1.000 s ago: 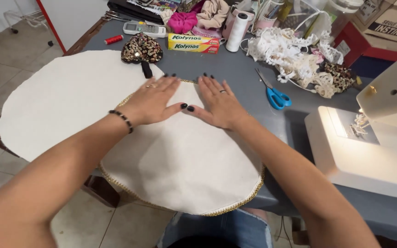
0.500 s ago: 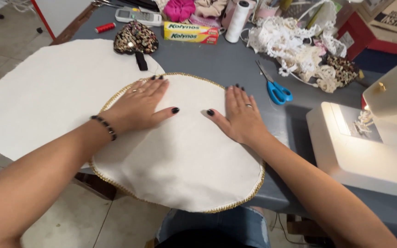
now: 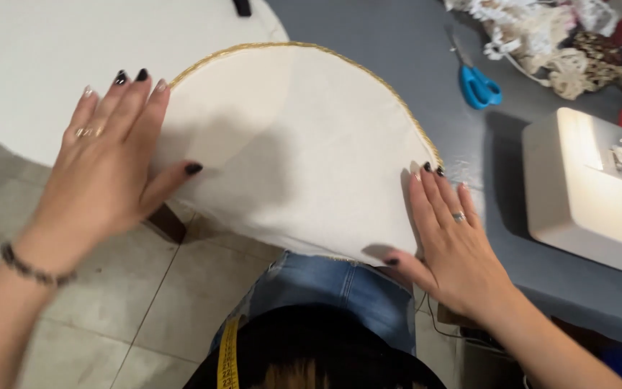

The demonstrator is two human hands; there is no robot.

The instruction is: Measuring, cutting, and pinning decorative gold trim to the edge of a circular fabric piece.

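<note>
A round cream fabric piece with a gold cord edge lies on the grey table and hangs over its near edge. My left hand lies flat, fingers spread, on the left rim of this piece. On its right rim my right hand lies flat too, thumb at the lower edge. Neither hand grips anything. A second, larger cream round lies under and to the left of the trimmed one.
Blue-handled scissors lie on the table at the upper right, near a heap of lace trim. A white sewing machine stands at the right. My jeans and a yellow tape measure show below, over a tiled floor.
My hands have slid apart from the middle of the trimmed round out to its left and right rims. The camera has tipped down and closer.
</note>
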